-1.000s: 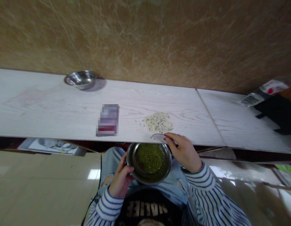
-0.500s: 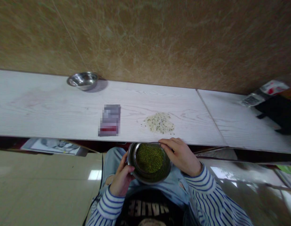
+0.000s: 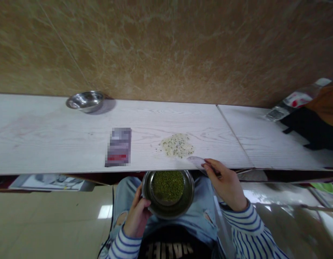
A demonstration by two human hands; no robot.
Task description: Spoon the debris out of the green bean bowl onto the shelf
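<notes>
My left hand [image 3: 138, 217] grips the left rim of a steel bowl [image 3: 189, 201], thumb at the rim. Green mung beans [image 3: 168, 185] lie inside it, and the bowl rests over my lap, just below the table's front edge. To its right, my right hand [image 3: 227, 185] pinches a thin, see-through, rounded piece [image 3: 196, 161] between thumb and fingers. That piece sticks out over the table edge; its exact kind is unclear. Just beyond its tip lies a loose pile of pale grains mixed with green ones [image 3: 177, 145].
A second steel bowl [image 3: 86, 102] stands near the wall at left. A blurred-out flat packet [image 3: 119, 146] lies left of the grain pile. At far right are a clear plastic bottle [image 3: 294, 100] and a black item [image 3: 314, 126]. An open drawer [image 3: 50, 182] shows beneath the table [image 3: 48, 144].
My right hand has left the bowl's rim and moved right, now with the see-through piece held out over the table edge. My left hand still grips the bowl. The view has shifted slightly.
</notes>
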